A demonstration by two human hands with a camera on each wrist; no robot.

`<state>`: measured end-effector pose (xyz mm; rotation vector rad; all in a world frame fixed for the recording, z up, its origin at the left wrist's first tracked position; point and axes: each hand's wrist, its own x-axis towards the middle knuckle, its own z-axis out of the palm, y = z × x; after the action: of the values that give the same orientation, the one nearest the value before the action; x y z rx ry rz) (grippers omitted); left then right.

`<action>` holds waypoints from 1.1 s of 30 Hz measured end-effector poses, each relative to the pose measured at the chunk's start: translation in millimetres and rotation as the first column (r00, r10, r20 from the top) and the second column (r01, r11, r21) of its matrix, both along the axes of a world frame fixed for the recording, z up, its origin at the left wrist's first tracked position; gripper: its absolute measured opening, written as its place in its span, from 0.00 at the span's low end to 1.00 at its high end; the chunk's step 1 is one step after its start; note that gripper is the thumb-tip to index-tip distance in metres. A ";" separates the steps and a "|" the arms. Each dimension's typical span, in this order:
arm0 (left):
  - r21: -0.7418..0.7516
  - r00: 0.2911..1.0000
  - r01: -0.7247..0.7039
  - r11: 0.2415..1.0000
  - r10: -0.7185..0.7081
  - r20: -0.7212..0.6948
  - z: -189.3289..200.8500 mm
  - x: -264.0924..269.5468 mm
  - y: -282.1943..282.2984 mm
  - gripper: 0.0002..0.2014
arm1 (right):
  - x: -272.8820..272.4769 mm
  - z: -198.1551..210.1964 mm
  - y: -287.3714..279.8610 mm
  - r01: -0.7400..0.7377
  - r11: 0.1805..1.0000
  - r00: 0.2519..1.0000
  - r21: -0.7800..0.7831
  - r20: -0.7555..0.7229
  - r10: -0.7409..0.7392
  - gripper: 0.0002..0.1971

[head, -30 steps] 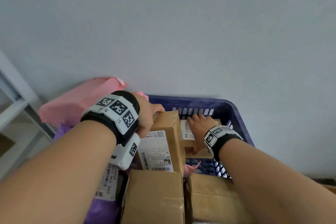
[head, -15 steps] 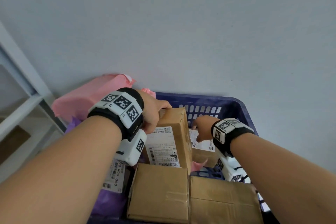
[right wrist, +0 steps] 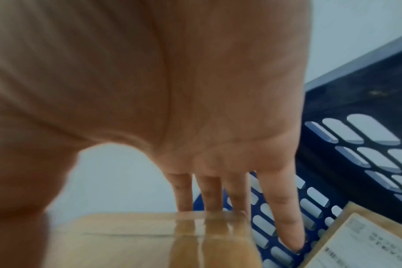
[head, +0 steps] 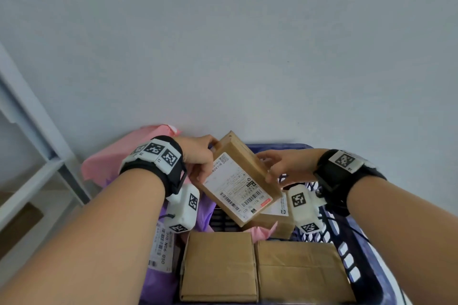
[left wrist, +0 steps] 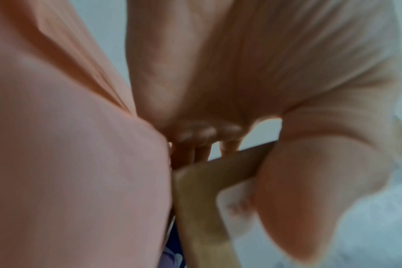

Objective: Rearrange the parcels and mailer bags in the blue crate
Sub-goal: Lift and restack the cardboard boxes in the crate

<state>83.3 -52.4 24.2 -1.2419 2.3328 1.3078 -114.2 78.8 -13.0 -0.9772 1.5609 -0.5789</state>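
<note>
Above the blue crate (head: 347, 252) a tilted brown parcel (head: 238, 181) with a white shipping label hangs in the air. My left hand (head: 202, 158) grips its upper left end, fingers curled over the far edge (left wrist: 207, 134) and thumb on the label face. From the right, my right hand (head: 277, 166) lays straight fingers (right wrist: 209, 192) against the parcel's long side (right wrist: 138, 234). Below it, a smaller labelled parcel (head: 275, 218) lies in the crate. Two flat cardboard parcels (head: 218, 265) (head: 300, 270) fill the near part.
A pink mailer bag (head: 116, 156) sticks up at the crate's far left, close to my left hand. A purple mailer bag (head: 158, 287) with a barcode label lies along the left side. White shelving (head: 37, 156) stands to the left, and a plain wall rises behind.
My left hand has lifted the labelled parcel up out of the crate and tilted it. My right hand left the smaller parcel and rose to the lifted parcel's right side.
</note>
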 end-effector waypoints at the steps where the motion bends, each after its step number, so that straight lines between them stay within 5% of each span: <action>1: 0.024 1.000 -0.017 1.000 0.018 -0.022 -1.5 -0.5 -1.4 0.48 | 0.5 2.4 0.5 -0.003 1.000 1.000 -0.024 0.025 0.003 0.42; 5: 0.106 0.987 -0.091 0.990 0.104 -0.126 -4.5 1.3 -7.0 0.49 | 2.2 5.0 -4.6 0.038 0.990 0.981 -0.137 -0.183 -0.063 0.53; 7: 0.092 0.988 -0.060 0.994 0.072 -0.133 -7.1 2.6 -11.4 0.52 | -2.9 5.8 -5.8 0.044 0.983 0.985 -0.177 -0.159 -0.073 0.53; 13: 0.086 0.956 -0.043 0.995 0.066 -0.287 2.4 -3.7 -7.7 0.45 | -19.3 20.8 6.4 0.084 0.975 0.996 -0.207 0.041 -0.077 0.29; 17: 0.019 0.946 -0.112 0.994 0.112 -0.305 3.7 -13.9 -13.2 0.36 | -17.2 27.7 3.5 0.269 0.903 0.960 -0.335 0.014 -0.280 0.30; 21: 0.110 0.917 -0.234 0.966 0.257 -0.305 0.7 -21.7 -10.2 0.26 | 0.3 41.9 -2.5 0.183 0.816 0.841 -0.549 -0.342 -0.419 0.44; 23: 0.165 0.910 -0.276 0.947 0.312 -0.273 -0.8 -26.8 -6.5 0.27 | 10.5 45.5 -3.7 -0.022 0.869 0.788 -0.494 -0.543 -0.289 0.54; 26: 0.248 0.927 -0.257 0.934 0.311 -0.209 -5.8 -36.9 -5.2 0.34 | 20.4 46.4 -5.8 -0.264 0.926 0.541 -0.269 -0.836 -0.088 0.64; 29: 0.299 0.937 -0.238 0.924 0.300 -0.182 -14.5 -47.5 2.3 0.33 | 17.5 41.9 -7.3 -0.276 0.951 0.430 -0.139 -0.903 -0.007 0.62; 33: 0.340 0.936 -0.263 0.903 0.324 -0.138 -28.3 -58.5 16.8 0.17 | 13.8 19.5 -7.4 -0.296 0.955 0.301 -0.008 -0.950 0.085 0.59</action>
<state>24.8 -35.6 -4.1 -1.4539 1.9859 1.8929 -100.4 71.4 6.5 -1.8356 2.3890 0.1533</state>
